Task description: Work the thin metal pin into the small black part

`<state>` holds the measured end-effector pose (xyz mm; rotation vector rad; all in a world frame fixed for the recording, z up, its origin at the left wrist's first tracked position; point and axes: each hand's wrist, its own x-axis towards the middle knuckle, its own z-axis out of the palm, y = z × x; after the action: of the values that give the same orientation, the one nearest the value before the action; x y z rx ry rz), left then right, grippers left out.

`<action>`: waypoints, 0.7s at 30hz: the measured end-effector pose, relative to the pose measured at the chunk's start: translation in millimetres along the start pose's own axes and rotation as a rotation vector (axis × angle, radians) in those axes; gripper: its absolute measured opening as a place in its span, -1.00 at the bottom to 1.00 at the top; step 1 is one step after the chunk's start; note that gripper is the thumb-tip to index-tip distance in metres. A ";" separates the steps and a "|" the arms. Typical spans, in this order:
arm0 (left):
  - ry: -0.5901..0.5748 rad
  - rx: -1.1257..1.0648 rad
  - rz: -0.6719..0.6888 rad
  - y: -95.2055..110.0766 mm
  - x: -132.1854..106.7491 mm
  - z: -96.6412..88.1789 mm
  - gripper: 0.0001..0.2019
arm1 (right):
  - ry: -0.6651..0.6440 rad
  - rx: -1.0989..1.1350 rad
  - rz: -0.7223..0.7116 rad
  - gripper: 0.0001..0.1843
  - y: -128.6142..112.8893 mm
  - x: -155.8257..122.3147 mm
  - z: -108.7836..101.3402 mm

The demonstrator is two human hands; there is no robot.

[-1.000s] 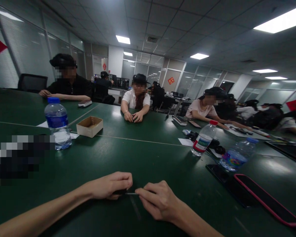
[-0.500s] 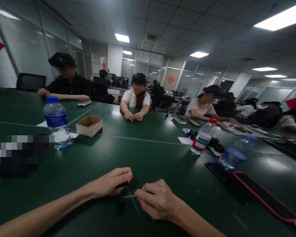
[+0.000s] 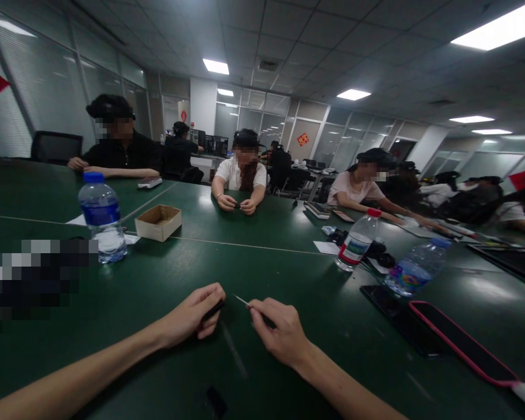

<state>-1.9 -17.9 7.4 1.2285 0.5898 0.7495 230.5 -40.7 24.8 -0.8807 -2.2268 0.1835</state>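
Observation:
Both my hands rest low on a dark green table [image 3: 262,274]. My left hand [image 3: 192,315] is curled with its fingers pinched on a small black part [image 3: 213,308]. My right hand [image 3: 280,335] is closed on a thin metal pin [image 3: 242,300] that sticks out up and to the left, its tip a short way from the left fingers. A small dark piece [image 3: 216,401] lies on the table near the bottom edge, below both hands.
A blue-capped water bottle [image 3: 101,217] and an open cardboard box [image 3: 158,222] stand at the left. Two more bottles [image 3: 355,242] [image 3: 415,267], a black phone [image 3: 394,318] and a pink-edged phone [image 3: 459,344] lie to the right. Several people sit across the table.
The pin and the black part, joined a second ago, have come apart. A small dark piece dropped onto the table. Both hands lifted slightly and the right hand tilted the pin upward.

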 end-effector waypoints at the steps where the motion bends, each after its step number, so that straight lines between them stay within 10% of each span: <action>1: 0.009 0.020 -0.002 2.4 -1.3 2.0 -0.65 | 0.001 -0.002 -0.002 -0.74 0.0 -0.3 0.2; 12: -0.161 1.228 -0.016 42.7 -61.5 31.4 -0.85 | -0.007 -0.013 -0.086 -0.75 -1.3 -2.1 3.3; 17: -0.270 1.480 -0.042 40.6 -76.9 61.7 -0.76 | -0.020 -0.072 -0.141 -0.76 -3.7 -5.3 2.0; 21: -0.182 1.405 -0.105 39.0 -96.3 50.0 -0.71 | -0.069 -0.097 -0.183 -0.78 -6.7 -9.7 -0.8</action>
<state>-32.2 -117.1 57.8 2.4735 1.0699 0.0116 232.3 -52.1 22.3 -0.7258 -2.3831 0.0203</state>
